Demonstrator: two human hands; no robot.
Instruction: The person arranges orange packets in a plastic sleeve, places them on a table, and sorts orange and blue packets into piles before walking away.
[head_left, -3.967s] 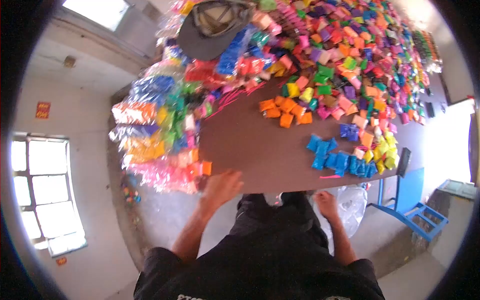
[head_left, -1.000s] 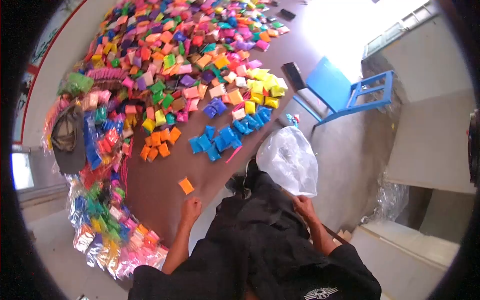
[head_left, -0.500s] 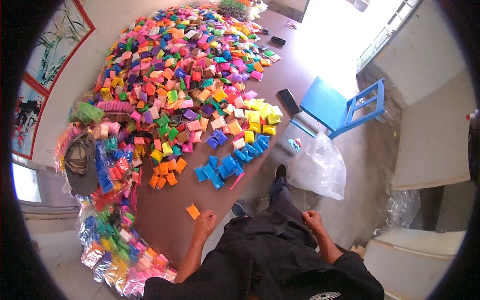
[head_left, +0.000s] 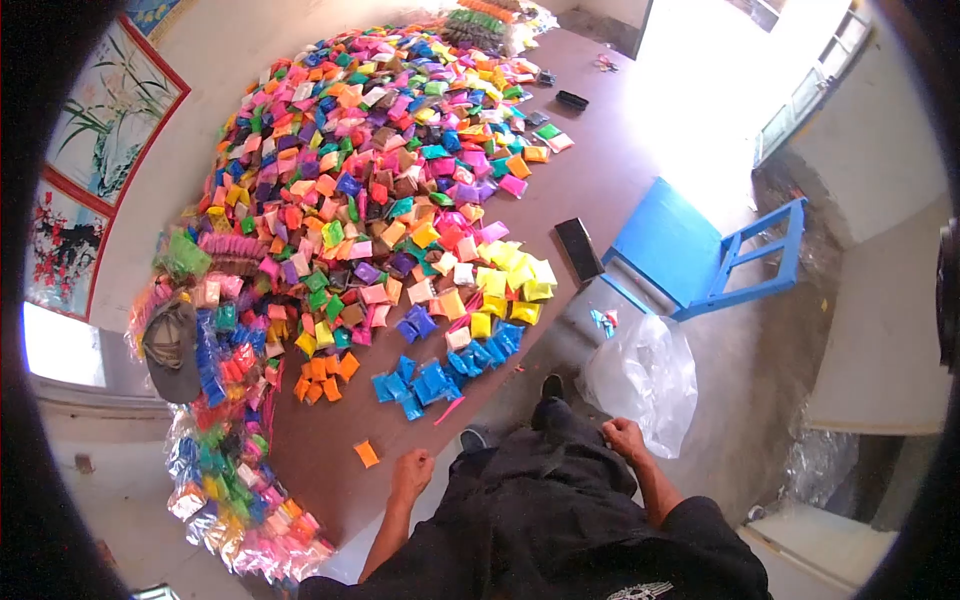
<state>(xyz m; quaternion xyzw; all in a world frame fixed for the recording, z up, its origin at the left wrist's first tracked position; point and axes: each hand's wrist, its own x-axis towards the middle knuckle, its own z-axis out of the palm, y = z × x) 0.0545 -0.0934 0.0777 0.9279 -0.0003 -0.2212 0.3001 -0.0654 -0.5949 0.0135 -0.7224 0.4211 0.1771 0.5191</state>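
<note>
My left hand [head_left: 412, 470] is closed in a loose fist above the table edge, and whether anything is inside it is hidden. Just left of it, apart from the fingers, a single orange packet [head_left: 367, 454] lies on the brown table [head_left: 315, 455]. My right hand [head_left: 625, 438] is curled closed over my right leg, beside a clear plastic bag [head_left: 650, 385]; its palm is hidden. Beyond my left hand are a cluster of blue packets [head_left: 432, 382], a pink strip [head_left: 450, 410] and several orange packets [head_left: 325, 377].
A large heap of coloured packets [head_left: 370, 150] covers much of the table. A grey cap [head_left: 172, 350] rests at its left side. A black tray [head_left: 578, 249] lies near the right edge. A blue chair [head_left: 665, 245] stands on the floor beyond the plastic bag.
The view has shifted, so the table and packets appear lower and further left. The gap between my left hand and the single orange packet has widened. Both hands remain closed.
</note>
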